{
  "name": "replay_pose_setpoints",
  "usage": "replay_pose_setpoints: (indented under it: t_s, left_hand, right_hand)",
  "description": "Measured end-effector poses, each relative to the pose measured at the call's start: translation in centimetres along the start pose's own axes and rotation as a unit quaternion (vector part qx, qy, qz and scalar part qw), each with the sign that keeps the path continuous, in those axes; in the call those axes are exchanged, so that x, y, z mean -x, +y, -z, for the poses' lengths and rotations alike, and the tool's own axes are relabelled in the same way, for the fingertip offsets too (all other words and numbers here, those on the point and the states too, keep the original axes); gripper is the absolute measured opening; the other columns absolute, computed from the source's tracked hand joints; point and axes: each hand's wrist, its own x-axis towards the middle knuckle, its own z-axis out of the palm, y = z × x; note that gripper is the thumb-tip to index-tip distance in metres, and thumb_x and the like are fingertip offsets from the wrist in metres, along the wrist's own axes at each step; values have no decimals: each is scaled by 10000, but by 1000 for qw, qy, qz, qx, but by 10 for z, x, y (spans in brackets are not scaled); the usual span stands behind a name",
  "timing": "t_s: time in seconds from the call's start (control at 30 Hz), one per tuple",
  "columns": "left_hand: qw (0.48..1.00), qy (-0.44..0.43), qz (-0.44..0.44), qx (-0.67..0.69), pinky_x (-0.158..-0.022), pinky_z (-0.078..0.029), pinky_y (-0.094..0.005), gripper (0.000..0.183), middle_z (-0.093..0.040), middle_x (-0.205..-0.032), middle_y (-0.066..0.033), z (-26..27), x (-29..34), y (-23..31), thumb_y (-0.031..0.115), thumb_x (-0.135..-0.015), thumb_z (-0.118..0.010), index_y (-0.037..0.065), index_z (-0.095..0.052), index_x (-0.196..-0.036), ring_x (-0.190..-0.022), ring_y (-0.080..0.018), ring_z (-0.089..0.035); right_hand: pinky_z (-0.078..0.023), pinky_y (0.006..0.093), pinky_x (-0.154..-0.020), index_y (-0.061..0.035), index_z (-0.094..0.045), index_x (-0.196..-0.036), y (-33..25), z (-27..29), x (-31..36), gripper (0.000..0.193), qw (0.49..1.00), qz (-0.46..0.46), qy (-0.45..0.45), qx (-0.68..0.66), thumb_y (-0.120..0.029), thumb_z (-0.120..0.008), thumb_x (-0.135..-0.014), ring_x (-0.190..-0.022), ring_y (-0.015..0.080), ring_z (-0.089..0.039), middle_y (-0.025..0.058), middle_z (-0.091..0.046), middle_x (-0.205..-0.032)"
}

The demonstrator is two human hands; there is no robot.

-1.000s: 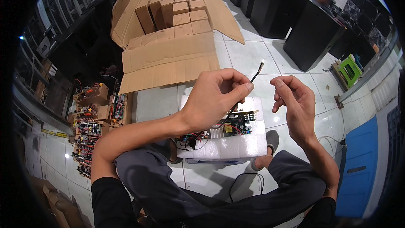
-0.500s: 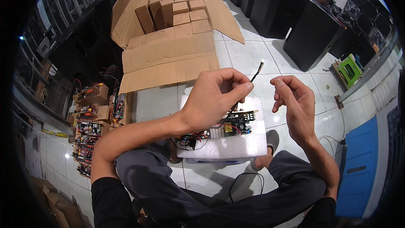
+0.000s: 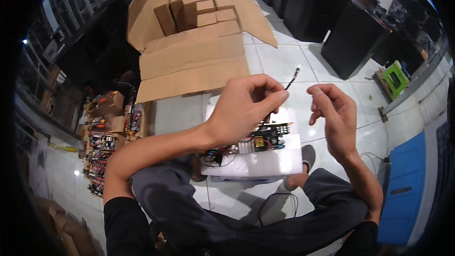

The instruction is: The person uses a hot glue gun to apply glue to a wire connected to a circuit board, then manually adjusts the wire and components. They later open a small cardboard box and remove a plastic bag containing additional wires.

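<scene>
My left hand (image 3: 246, 106) pinches a thin black cable (image 3: 292, 79) between thumb and forefinger, its small pale-tipped end pointing up to the right. Across from that end, my right hand (image 3: 335, 116) hovers with loosely bent fingers, some apart, and nothing visible in it. Below both hands, a circuit board (image 3: 271, 141) with a silver heatsink and upright parts rests on a white foam block (image 3: 251, 162). Dark and red wires (image 3: 219, 155) lie at the board's left side, partly under my left wrist. The cable's lower part is largely hidden by my left hand.
Ahead stands a large open carton (image 3: 192, 68) holding many small brown boxes. Stacked circuit boards (image 3: 98, 156) lie at the left. Black cabinets (image 3: 353, 38) stand at the far right, near a green stool (image 3: 394, 78). A blue panel (image 3: 403, 189) is at right; a black cord (image 3: 279, 196) lies on the floor.
The view has shifted slightly, moving the scene a little right in the picture. My left hand still holds the cable, whose tip leans slightly more to the right; my right hand keeps its pose.
</scene>
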Motion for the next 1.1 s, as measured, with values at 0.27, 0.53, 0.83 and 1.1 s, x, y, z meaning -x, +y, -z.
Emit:
replay_pose_setpoints:
  t_s: [0.27,0.53,0.83,1.1]
  left_hand:
    - [1000,-4,0,17,-580,-463,-220,186,-606,-733,-25,3,-3,-3,130,-930,-640,-54,-651,-951,-625,-67,-552]
    - [1000,-5,-5,16,-572,-465,-222,188,-604,-724,-28,0,-4,-5,130,-937,-631,-57,-653,-948,-619,-70,-553]
    - [1000,-2,-20,14,-573,-469,-225,184,-603,-724,-29,1,-4,-2,126,-938,-627,-56,-653,-947,-621,-71,-553]
    - [1000,-2,-18,9,-576,-473,-222,188,-603,-727,-30,1,-4,-2,130,-940,-626,-55,-654,-952,-623,-70,-553]
  right_hand:
    - [-458,213,-547,68,-645,-1017,-2,-2,1,275,1000,-10,-7,21,-193,-595,-947,-712,64,-507,31,-583,-809]
    - [-456,212,-548,68,-644,-1020,-2,0,3,281,1000,-6,1,26,-198,-593,-948,-691,59,-503,25,-566,-782]
    - [-461,217,-547,78,-645,-1020,-1,-2,2,300,999,0,0,35,-207,-589,-947,-695,63,-504,38,-574,-790]
    - [-460,219,-542,75,-650,-1007,0,0,2,307,999,1,-9,43,-220,-590,-948,-695,65,-506,43,-579,-786]
